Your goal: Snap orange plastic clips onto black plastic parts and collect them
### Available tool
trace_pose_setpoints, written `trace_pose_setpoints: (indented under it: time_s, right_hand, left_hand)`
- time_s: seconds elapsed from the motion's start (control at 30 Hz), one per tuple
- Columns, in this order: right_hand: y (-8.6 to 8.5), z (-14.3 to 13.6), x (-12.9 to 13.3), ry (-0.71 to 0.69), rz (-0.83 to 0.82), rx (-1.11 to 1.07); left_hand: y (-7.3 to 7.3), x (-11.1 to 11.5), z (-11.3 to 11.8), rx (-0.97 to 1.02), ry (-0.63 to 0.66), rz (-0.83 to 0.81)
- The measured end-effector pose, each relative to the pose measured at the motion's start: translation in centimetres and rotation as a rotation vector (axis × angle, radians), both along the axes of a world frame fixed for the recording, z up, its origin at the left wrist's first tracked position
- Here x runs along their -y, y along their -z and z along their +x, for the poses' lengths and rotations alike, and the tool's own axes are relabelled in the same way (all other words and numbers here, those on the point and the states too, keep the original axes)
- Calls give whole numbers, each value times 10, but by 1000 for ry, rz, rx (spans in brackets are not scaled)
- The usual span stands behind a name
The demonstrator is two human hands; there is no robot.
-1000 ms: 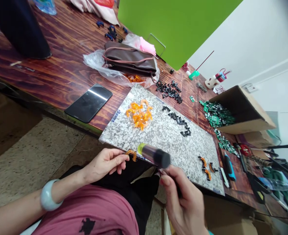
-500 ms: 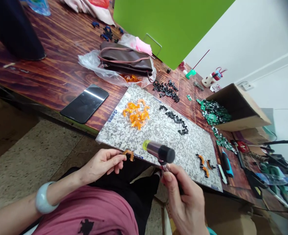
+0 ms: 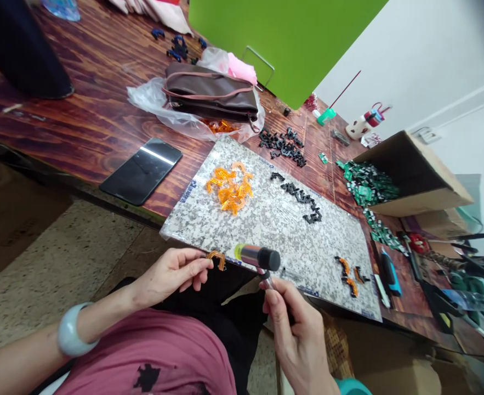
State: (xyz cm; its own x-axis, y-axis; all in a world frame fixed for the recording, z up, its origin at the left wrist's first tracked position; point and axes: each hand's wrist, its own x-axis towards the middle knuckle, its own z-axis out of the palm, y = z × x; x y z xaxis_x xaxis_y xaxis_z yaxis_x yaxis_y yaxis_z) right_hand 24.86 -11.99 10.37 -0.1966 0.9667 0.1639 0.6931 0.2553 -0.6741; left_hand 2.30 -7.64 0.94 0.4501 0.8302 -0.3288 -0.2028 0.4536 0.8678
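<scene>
Speckled floor lies below; left hand point(image 3: 168, 274) pinches a thin, bendy-looking orange strip point(image 3: 217, 258) by its end, right hand point(image 3: 297, 334) grips a small mallet point(image 3: 258, 257), both at the worktop point(image 3: 102, 109) edge.

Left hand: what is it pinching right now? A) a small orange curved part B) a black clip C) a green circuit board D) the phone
A: the left hand pinches a small orange curved part at its fingertips, just off the near edge of the speckled board, while the right hand holds a small hammer beside it.
</scene>
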Motion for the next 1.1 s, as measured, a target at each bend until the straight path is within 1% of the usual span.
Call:
trace_pose_setpoints:
  time_s: [0.07, 0.17, 0.23, 0.3, 0.4, 0.53, 0.63, 0.73, 0.8, 0.9, 0.97, 1.03, 1.1]
  right_hand:
    - [-4, 4, 2, 5, 14, -8]
    - [-3, 8, 3, 22, 0, -1]
    - [0, 9, 3, 32, -5, 1]
    - [3, 11, 2, 36, 2, -2]
    - [5, 13, 2, 46, 11, -7]
    - [5, 13, 3, 72, 7, -11]
    - [6, 14, 3, 62, -3, -22]
    - [9, 15, 4, 53, -19, -27]
    - [10, 14, 4, 48, -26, -28]
    - [9, 12, 2, 28, -19, -33]
    - [3, 10, 2, 14, 11, -43]
    - [-5, 6, 2, 15, 55, -64]
    - [-13, 2, 3, 29, 106, -103]
  left_hand:
    - [-5, 3, -2, -49, 27, 86]
    - [-11, 7, -5, -184, 52, 360]
    - [-11, 9, -7, -256, 35, 563]
    - [-7, 9, -7, -285, -6, 717]
    - [-1, 9, -6, -295, -56, 829]
    - [2, 10, -5, -324, -57, 856]
    - [-1, 10, -5, -350, -42, 835]
    - [-6, 9, -4, -370, -21, 753]
    - [-9, 8, -2, -349, 8, 624]
    - [-11, 6, 3, -239, 18, 312]
    - [-10, 4, 6, -162, -12, 127]
    - [-8, 2, 8, -128, -40, 37]
    - [-7, 0, 9, -128, -42, 15]
